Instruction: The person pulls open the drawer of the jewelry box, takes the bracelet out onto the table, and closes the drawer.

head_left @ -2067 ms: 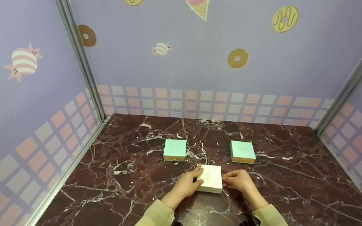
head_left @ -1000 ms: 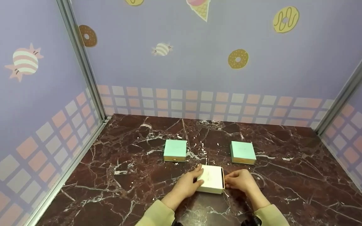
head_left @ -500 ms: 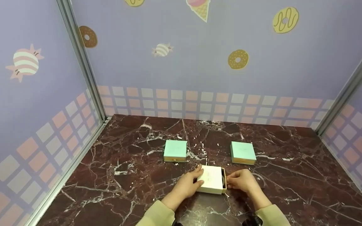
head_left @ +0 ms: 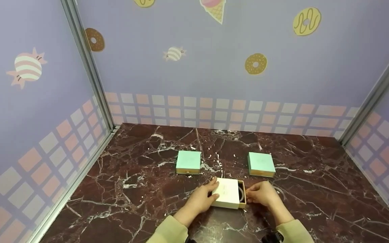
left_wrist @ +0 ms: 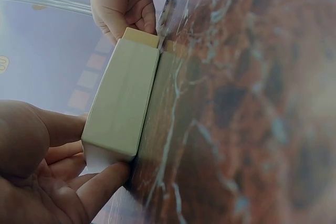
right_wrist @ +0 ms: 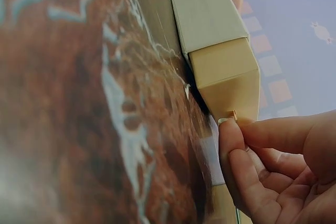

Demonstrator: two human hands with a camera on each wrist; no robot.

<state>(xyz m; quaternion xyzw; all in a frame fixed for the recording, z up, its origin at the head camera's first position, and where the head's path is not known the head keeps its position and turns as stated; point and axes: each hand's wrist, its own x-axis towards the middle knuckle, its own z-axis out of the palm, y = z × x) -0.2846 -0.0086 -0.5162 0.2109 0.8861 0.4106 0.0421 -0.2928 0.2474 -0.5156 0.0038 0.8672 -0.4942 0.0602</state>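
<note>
A cream drawer box [head_left: 226, 193] lies on the marbled table in front of me. My left hand [head_left: 199, 199] grips its left side, thumb and fingers along the edges, as the left wrist view also shows. From the right end a yellow inner drawer [right_wrist: 226, 64] sticks partway out. My right hand [head_left: 262, 194] pinches the small pull tab [right_wrist: 234, 114] on the drawer's front between thumb and forefinger. Inside the opening, part of a grey curved band [head_left: 241, 193] shows; the sleeve hides the rest.
Two mint-green drawer boxes, the left one [head_left: 188, 162] and the right one [head_left: 261, 164], stand farther back, both with gold fronts. A clear ring-like thing [head_left: 281, 193] lies behind my right hand, partly hidden. Patterned walls enclose the table [head_left: 130, 209].
The drawer, flush at first, has slid out to the right with my right hand, exposing the grey band. My left hand keeps its place on the box.
</note>
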